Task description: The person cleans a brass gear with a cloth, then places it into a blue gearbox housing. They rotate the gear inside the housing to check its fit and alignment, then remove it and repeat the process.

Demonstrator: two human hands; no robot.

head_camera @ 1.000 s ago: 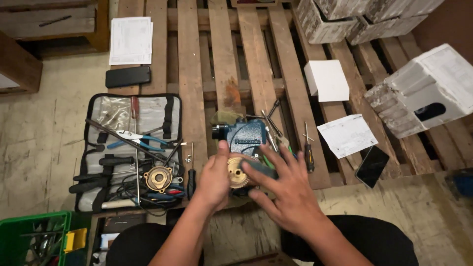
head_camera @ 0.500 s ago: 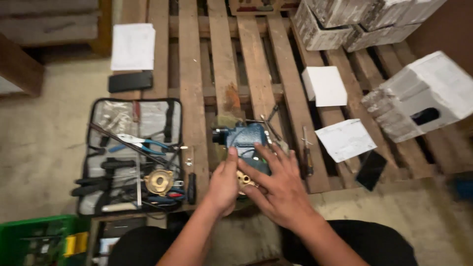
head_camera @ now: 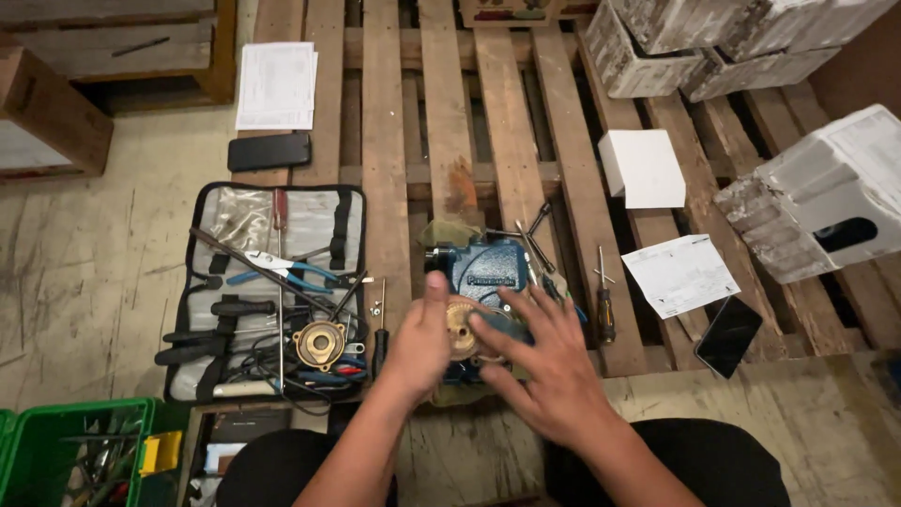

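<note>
A blue pump housing lies on a wooden pallet, close in front of me. A round brass part sits at its near face. My left hand grips that brass part from the left, thumb up against the housing. From the right, my right hand has its fingers spread, with the fingertips on the brass part and the housing's near edge. Both forearms reach in from below and hide the housing's lower portion.
An open tool roll with pliers, screwdrivers and a brass flange lies at left. A screwdriver, paper sheets, two phones and white foam blocks lie to the right. A green crate sits at bottom left.
Both hands stayed on the brass part at the housing. My right hand's fingers have shifted from over the housing top down to the near face. The view moved slightly.
</note>
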